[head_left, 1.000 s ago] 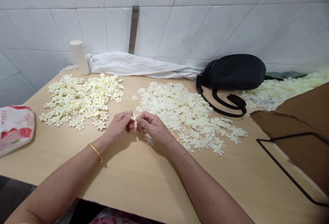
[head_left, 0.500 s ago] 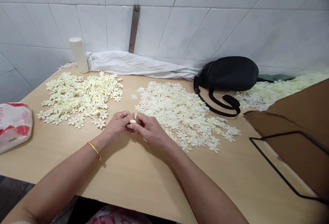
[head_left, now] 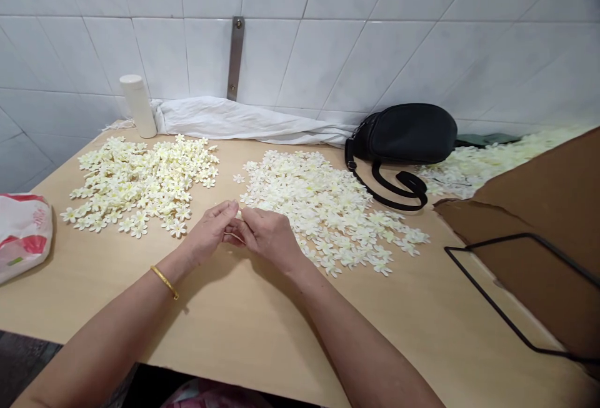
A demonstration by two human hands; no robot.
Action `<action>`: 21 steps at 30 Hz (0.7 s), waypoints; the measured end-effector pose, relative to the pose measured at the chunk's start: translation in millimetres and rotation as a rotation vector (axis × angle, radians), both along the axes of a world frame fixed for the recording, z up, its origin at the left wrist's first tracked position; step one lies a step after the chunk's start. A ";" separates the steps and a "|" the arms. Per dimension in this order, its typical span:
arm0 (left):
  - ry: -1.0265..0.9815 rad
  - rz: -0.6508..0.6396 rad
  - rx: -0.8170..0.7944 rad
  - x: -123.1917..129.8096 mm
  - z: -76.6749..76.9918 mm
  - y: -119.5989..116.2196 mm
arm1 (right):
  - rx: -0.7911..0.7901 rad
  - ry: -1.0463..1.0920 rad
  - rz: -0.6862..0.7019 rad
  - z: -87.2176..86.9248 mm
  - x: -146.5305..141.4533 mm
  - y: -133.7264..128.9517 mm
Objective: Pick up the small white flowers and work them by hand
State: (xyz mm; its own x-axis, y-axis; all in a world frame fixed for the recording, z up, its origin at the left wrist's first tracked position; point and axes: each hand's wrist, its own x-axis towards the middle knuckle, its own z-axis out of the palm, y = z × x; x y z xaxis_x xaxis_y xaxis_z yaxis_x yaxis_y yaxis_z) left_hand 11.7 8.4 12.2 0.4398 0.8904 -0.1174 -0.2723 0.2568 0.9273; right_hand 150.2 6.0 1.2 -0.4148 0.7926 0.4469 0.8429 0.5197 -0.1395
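Observation:
My left hand [head_left: 210,230] and my right hand [head_left: 269,236] meet over the middle of the table, their fingertips touching. Between them a small cream bit of an artificial flower [head_left: 239,214] shows; most of it is hidden by my fingers. Both hands are closed in a pinch around it. To the left lies a loose pile of pale yellow artificial flowers [head_left: 145,180]. Behind and beside my right hand spreads a flatter, whiter pile of flower pieces [head_left: 309,199]. A gold bangle [head_left: 165,282] circles my left wrist.
A white bottle [head_left: 139,108] and a bunched white cloth [head_left: 244,122] line the tiled wall. At right are a black bag [head_left: 407,134] with its strap, a cardboard box [head_left: 529,220], a black wire frame [head_left: 497,311] and more flowers [head_left: 492,161]. A red-and-white plastic pack [head_left: 23,236] sits far left.
My fingers have closed further over the flower, so less of it shows. My right hand has turned so that its back faces up more. The view has shifted slightly right.

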 end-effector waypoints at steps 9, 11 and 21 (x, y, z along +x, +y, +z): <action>0.075 0.039 0.023 -6.7 -11.4 9.5 | -0.023 0.012 0.120 -1.0 -5.6 -2.5; 0.057 0.027 0.000 -6.3 -10.8 9.8 | -0.079 0.102 0.162 -0.8 -6.1 -3.3; 0.007 0.152 -0.072 1.2 -17.3 6.5 | -0.094 0.148 0.115 -0.3 1.9 0.0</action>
State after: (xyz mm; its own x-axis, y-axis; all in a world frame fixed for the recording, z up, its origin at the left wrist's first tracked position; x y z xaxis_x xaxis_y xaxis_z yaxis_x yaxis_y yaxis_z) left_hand 12.9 14.9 -5.1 0.2996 0.9358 -0.1859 -0.3063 0.2789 0.9102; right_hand 152.1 6.0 0.9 -0.4401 0.7850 0.4361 0.7457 0.5900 -0.3095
